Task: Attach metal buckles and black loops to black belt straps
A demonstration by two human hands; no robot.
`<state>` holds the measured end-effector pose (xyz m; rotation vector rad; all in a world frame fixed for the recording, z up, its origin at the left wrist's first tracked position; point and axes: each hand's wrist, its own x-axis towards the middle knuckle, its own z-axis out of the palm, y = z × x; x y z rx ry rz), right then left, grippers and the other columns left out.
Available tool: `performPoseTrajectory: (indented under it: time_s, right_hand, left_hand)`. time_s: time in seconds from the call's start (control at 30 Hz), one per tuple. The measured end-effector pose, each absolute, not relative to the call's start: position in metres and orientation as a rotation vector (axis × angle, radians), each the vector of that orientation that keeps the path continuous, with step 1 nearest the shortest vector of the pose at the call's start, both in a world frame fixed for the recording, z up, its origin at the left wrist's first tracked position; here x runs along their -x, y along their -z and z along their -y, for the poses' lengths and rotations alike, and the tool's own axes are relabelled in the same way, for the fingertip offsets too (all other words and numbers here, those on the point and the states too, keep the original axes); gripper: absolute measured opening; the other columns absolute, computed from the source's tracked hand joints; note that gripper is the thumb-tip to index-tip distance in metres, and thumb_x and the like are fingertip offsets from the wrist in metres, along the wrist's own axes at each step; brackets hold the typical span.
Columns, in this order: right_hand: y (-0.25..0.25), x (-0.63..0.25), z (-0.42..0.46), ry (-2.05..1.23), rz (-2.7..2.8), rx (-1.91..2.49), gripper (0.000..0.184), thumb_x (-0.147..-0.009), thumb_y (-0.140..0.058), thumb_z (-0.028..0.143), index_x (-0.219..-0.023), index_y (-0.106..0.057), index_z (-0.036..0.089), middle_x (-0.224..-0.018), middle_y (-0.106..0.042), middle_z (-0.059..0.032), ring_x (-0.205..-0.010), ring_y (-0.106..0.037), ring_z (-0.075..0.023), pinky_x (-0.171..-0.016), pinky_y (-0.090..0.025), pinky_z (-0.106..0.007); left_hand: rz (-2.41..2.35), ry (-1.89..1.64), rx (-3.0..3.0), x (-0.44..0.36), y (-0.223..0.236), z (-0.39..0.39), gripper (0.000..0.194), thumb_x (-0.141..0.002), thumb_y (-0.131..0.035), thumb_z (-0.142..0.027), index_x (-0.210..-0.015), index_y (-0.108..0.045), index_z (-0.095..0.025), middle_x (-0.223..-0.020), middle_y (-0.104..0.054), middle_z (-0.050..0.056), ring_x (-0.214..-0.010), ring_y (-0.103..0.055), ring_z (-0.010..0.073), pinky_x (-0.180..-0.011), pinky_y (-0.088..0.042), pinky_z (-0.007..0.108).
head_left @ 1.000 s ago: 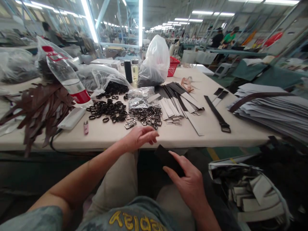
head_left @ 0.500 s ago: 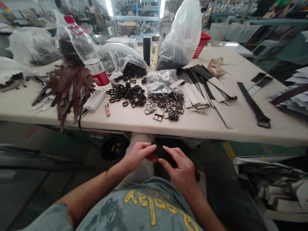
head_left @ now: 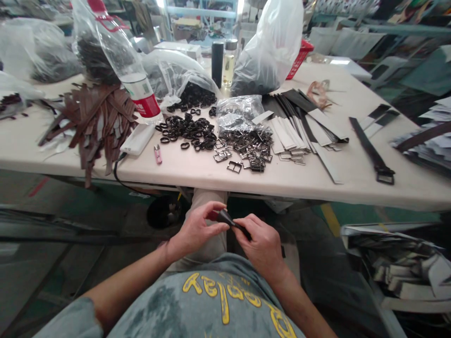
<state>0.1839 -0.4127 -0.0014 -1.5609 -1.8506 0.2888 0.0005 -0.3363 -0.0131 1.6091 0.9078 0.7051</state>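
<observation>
Strip (head_left: 224,216) is held in front of the counter (head_left: 190,171); it has just been turned from broad face to nearly edge-on, so bending seems to be under way; it is pinched by the fingers of the right hand (head_left: 262,241), but whether it is gripped by the left hand (head_left: 197,230) cannot be told

Red basket (head_left: 299,58) and big plastic bottle (head_left: 123,63) on a pale desk (head_left: 197,172).
The bottle, red-capped, is at the left, a white block (head_left: 137,139) with a black cord (head_left: 116,173) just nearer. Far and central, a dark cylinder (head_left: 217,63) stands beside a flask of yellowish liquid (head_left: 229,65); the basket is to their right, a white stool (head_left: 384,72) beyond.
</observation>
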Motion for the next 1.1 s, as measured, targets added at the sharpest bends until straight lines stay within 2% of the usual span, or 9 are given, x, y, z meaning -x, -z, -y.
performPoseTrajectory:
  time_s: [0.1,0.17,0.27,0.37,0.57,0.63,0.73,0.83,1.1]
  right_hand:
    - [0.004,-0.183,0.410,-0.244,1.907,1.538,0.019,-0.095,-0.055,0.021,-0.082,-0.069,0.018,-0.072,-0.063,-0.0021,-0.065,-0.061,-0.0146,-0.062,-0.040,-0.026]
    - [0.006,-0.182,0.409,-0.224,1.935,1.534,0.021,-0.096,-0.054,0.021,-0.081,-0.068,0.018,-0.071,-0.062,-0.0013,-0.063,-0.060,-0.0143,-0.061,-0.039,-0.026]
    - [0.009,-0.181,0.406,-0.221,1.958,1.519,0.023,-0.097,-0.052,0.024,-0.081,-0.068,0.019,-0.070,-0.061,-0.0006,-0.062,-0.060,-0.0139,-0.060,-0.038,-0.026]
    - [0.012,-0.188,0.404,-0.196,1.988,1.511,0.025,-0.099,-0.050,0.028,-0.084,-0.068,0.020,-0.071,-0.063,-0.0007,-0.063,-0.063,-0.0141,-0.060,-0.040,-0.025]
    - [0.011,-0.237,0.405,0.030,1.921,1.713,0.033,-0.101,-0.044,0.042,-0.093,-0.069,0.022,-0.080,-0.070,-0.0012,-0.065,-0.069,-0.0156,-0.058,-0.045,-0.026]
    - [0.010,-0.254,0.408,0.078,1.879,1.755,0.037,-0.100,-0.043,0.047,-0.091,-0.069,0.023,-0.082,-0.071,-0.0010,-0.067,-0.070,-0.0161,-0.059,-0.048,-0.026]
    - [0.012,-0.265,0.415,0.074,1.829,1.784,0.039,-0.098,-0.044,0.053,-0.090,-0.069,0.024,-0.081,-0.071,-0.0007,-0.069,-0.071,-0.0169,-0.059,-0.050,-0.026]
    - [0.020,-0.262,0.420,-0.019,1.804,1.790,0.036,-0.097,-0.047,0.052,-0.092,-0.069,0.024,-0.083,-0.072,-0.0005,-0.071,-0.072,-0.0171,-0.061,-0.052,-0.026]
    - [0.027,-0.245,0.419,-0.172,1.781,1.682,0.021,-0.096,-0.056,0.040,-0.098,-0.068,0.024,-0.086,-0.071,-0.0017,-0.076,-0.070,-0.0176,-0.068,-0.053,-0.026]
  left_hand:
    - [-0.788,-0.861,-2.074,0.000,0.015,0.335,0.022,-0.086,-0.068,-0.027,-0.108,-0.071,-0.024,-0.111,-0.073,0.007,-0.100,-0.067,0.0192,-0.091,-0.053,0.033]
    - [-0.678,-0.934,-2.257,-0.001,0.015,0.334,0.013,-0.089,-0.065,-0.026,-0.097,-0.074,-0.023,-0.100,-0.076,0.006,-0.098,-0.068,0.0186,-0.089,-0.052,0.033]
    - [-0.633,-0.983,-2.323,-0.004,0.014,0.331,0.010,-0.089,-0.065,-0.026,-0.091,-0.074,-0.021,-0.091,-0.077,0.005,-0.092,-0.069,0.0180,-0.088,-0.052,0.033]
    - [-0.662,-0.995,-2.183,-0.009,0.009,0.331,0.015,-0.090,-0.063,-0.028,-0.083,-0.073,-0.020,-0.088,-0.076,0.006,-0.088,-0.069,0.0177,-0.086,-0.052,0.031]
    - [-0.695,-0.800,-1.989,0.005,-0.007,0.294,0.029,-0.087,-0.066,-0.039,-0.068,-0.071,-0.017,-0.073,-0.073,0.005,-0.065,-0.066,0.0141,-0.064,-0.050,0.023]
    - [-0.964,-0.894,-2.045,0.016,-0.009,0.262,0.025,-0.090,-0.062,-0.035,-0.074,-0.072,-0.018,-0.077,-0.073,0.005,-0.072,-0.067,0.0161,-0.072,-0.050,0.026]
    - [-1.400,-1.011,-2.137,0.030,-0.008,0.206,0.011,-0.087,-0.062,-0.024,-0.090,-0.072,-0.021,-0.100,-0.073,0.007,-0.095,-0.067,0.0212,-0.091,-0.049,0.034]
    - [-1.692,-0.966,-2.128,0.036,-0.004,0.162,0.019,-0.081,-0.066,-0.016,-0.098,-0.072,-0.022,-0.115,-0.069,0.009,-0.113,-0.059,0.0266,-0.104,-0.040,0.042]
    - [-1.677,-1.026,-1.859,0.035,-0.003,0.137,0.012,-0.079,-0.064,-0.016,-0.068,-0.068,-0.019,-0.094,-0.070,0.011,-0.104,-0.060,0.0282,-0.098,-0.041,0.041]
